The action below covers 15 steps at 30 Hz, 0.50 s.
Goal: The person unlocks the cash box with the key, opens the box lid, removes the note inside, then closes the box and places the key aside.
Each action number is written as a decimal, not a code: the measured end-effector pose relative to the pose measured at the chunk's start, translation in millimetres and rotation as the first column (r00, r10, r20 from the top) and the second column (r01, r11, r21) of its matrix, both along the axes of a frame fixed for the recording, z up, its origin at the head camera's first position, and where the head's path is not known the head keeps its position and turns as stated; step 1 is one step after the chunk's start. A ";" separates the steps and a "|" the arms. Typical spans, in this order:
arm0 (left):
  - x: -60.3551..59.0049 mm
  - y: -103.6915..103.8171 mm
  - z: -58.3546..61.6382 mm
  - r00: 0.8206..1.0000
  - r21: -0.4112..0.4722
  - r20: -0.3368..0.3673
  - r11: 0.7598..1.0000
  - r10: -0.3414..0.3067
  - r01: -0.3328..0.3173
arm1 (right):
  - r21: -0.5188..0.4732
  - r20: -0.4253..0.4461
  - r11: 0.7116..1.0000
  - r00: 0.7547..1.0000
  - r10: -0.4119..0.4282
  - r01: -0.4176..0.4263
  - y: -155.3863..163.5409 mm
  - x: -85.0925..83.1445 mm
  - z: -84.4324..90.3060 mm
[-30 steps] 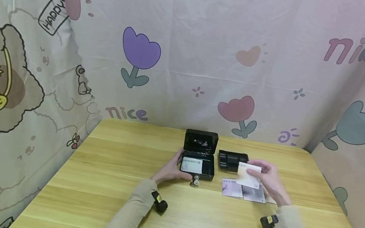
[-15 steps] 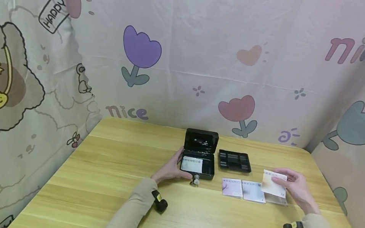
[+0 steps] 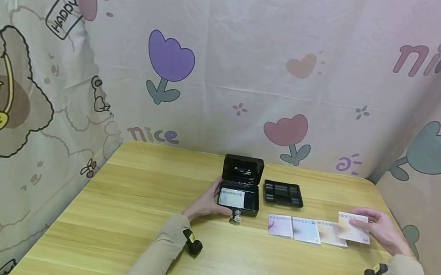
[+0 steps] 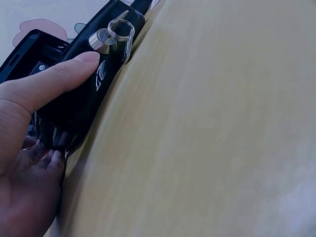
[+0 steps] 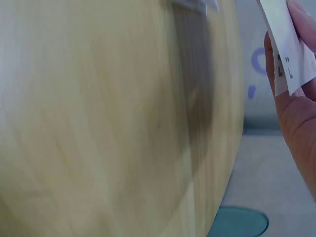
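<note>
A black cash box (image 3: 250,213) stands at the table's middle with its lid up. My left hand (image 3: 208,202) grips its left side, thumb on the front beside the lock. A ring with keys (image 4: 123,30) hangs from the lock in the left wrist view. A pale folded banknote (image 3: 231,199) lies inside the box. My right hand (image 3: 386,230) pinches a folded banknote (image 3: 350,232) between thumb and fingers, above the table at the right end of a row. That row holds a purple note (image 3: 280,226), a blue note (image 3: 306,231) and a tan note (image 3: 330,233).
A black compartment tray (image 3: 283,194) lies right of the cash box. The wooden table (image 3: 261,273) runs back to a patterned cloth wall (image 3: 222,63), with more cloth at both sides.
My right hand has carried the folded banknote rightward, from in front of the tray, past the blue and tan notes. The tray and tan note are now uncovered. My left hand stays on the box.
</note>
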State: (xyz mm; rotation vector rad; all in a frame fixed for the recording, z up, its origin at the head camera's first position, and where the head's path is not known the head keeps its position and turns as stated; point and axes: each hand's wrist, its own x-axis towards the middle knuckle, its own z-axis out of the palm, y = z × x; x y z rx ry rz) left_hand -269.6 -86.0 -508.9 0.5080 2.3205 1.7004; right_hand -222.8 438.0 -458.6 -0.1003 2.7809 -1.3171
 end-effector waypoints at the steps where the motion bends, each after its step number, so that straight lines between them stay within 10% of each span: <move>1: 0.1 0.0 0.0 1.000 0.001 -0.005 1.000 -0.001 0.001 | 0.011 -0.004 1.000 1.000 -0.006 0.006 2.7 0.8 0.1; 15: 1.6 0.3 0.9 1.000 -0.014 -0.010 1.000 0.004 -0.004 | 0.094 0.020 0.994 0.998 -0.052 0.049 19.7 9.4 -7.0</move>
